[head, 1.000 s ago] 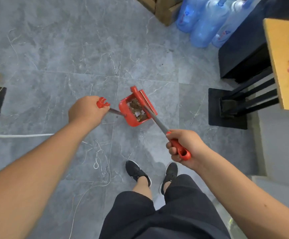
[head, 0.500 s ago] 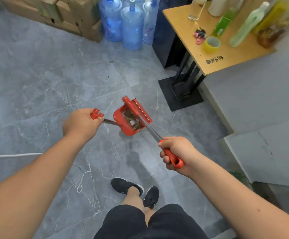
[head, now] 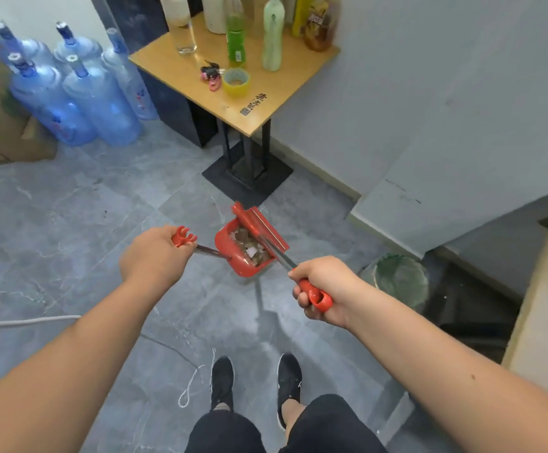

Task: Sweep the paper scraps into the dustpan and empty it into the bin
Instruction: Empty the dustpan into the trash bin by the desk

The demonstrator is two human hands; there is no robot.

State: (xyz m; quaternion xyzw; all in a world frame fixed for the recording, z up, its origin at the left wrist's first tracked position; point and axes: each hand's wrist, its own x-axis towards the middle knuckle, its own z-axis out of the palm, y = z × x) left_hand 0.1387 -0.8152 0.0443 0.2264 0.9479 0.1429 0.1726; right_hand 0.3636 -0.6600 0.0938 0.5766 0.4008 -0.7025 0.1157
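A red dustpan [head: 238, 267] hangs above the grey floor, filled with brown and white paper scraps [head: 249, 245]. My left hand [head: 153, 256] grips the red end of its long handle. My right hand [head: 323, 289] is closed on the red handle of the broom [head: 313, 294], whose red head lies across the dustpan's far edge. The bin [head: 400, 279], lined with a green bag, stands on the floor to the right of my right hand, below the wall step.
A wooden side table [head: 259, 103] with bottles, a tape roll and keys stands ahead on a black base. Several blue water jugs [head: 102, 103] and cardboard boxes [head: 1, 132] are at the left. A white cord [head: 21, 322] runs across the floor. A wall step is on the right.
My view has turned to the right and up. The table now shows in full and the bin has come into view. Both hands keep their grip, and the dustpan stays loaded.
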